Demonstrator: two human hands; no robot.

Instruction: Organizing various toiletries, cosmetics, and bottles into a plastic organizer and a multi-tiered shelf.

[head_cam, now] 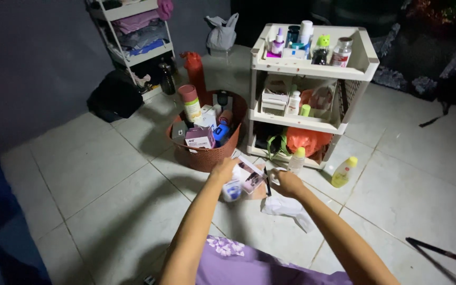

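Both hands meet just in front of the brown basket (207, 153). Open tile lies left of the basket; the white shelf rack (312, 68) crowds its right. The left hand (224, 170) pinches a flat pale packet (249, 175), long axis slanting away from the basket. The right hand (287, 182) is curled; I cannot tell on what.

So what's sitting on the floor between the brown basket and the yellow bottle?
In the head view, between the brown basket and the yellow bottle stand the white shelf unit's foot and a small clear bottle.
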